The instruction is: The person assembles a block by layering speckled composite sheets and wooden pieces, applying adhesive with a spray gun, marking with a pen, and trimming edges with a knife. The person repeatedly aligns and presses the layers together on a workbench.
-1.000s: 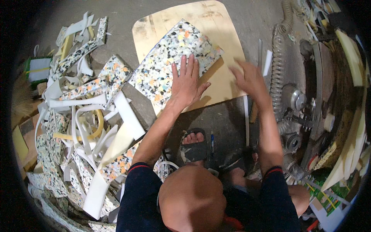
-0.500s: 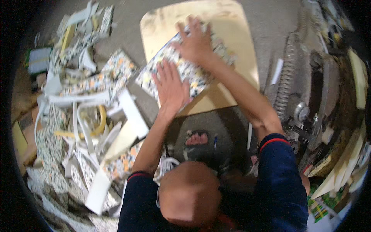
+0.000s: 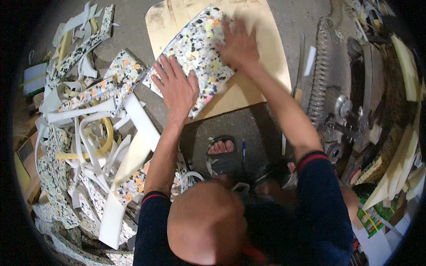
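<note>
A speckled multicoloured foam piece (image 3: 202,48) lies slanted on a pale board with rounded corners (image 3: 262,84), its left corner reaching past the board's edge. My left hand (image 3: 177,91) rests flat on the foam's lower left part, fingers stretched out and holding nothing. Over the foam's right edge is my right hand (image 3: 242,46), blurred by motion, with its fingers spread and nothing in them. Whether it touches the foam or the board I cannot tell.
Foam offcuts and white strips (image 3: 97,146) are heaped at the left. A coiled hose (image 3: 318,84) and a metal tool (image 3: 341,108) lie at the right, beside long cream foam strips (image 3: 392,173). A blue pen (image 3: 243,150) is near my sandalled foot (image 3: 222,148).
My right hand has moved right, off the middle of the foam to its edge, uncovering the upper part. My left hand stays flat on the foam. The whole view has shifted slightly.
</note>
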The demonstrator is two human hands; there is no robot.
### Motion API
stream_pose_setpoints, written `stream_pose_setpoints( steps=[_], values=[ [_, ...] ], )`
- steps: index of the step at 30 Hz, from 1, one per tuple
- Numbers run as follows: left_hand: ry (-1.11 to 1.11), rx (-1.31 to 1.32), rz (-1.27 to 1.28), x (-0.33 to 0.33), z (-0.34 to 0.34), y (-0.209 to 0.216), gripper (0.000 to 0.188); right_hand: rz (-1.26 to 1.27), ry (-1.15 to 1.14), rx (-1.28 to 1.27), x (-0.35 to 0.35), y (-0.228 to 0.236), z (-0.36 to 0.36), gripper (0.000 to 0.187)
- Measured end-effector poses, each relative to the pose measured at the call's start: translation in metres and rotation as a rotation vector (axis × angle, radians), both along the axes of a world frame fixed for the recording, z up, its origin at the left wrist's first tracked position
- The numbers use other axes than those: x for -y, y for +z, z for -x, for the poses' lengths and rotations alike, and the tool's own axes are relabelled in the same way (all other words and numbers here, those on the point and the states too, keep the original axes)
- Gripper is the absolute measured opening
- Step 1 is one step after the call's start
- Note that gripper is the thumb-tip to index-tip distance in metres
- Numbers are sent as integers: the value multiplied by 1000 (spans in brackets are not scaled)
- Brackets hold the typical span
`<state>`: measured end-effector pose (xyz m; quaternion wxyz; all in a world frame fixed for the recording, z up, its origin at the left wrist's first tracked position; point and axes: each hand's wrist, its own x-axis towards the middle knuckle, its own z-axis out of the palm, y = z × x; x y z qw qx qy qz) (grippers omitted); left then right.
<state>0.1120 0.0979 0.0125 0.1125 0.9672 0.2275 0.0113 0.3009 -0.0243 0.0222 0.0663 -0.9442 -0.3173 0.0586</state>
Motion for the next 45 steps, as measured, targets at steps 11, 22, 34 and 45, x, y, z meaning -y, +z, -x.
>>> stream_pose_setpoints(
  steps=[11, 22, 34, 45],
  values=[
    [-62, -34, 36, 34, -6, 6, 81, -215, 205, 299, -14, -17, 25, 76],
    [75, 67, -4, -37, 4, -12, 78, -162, 87, -52, -42, 7, 38, 75],
    [-9, 123, -62, -27, -7, -4, 72, -589, -16, 59, -20, -17, 40, 63],
    [-520, 559, 72, 72, -142, -11, 34, -626, -146, -275, 109, -22, -52, 27]
  ],
)
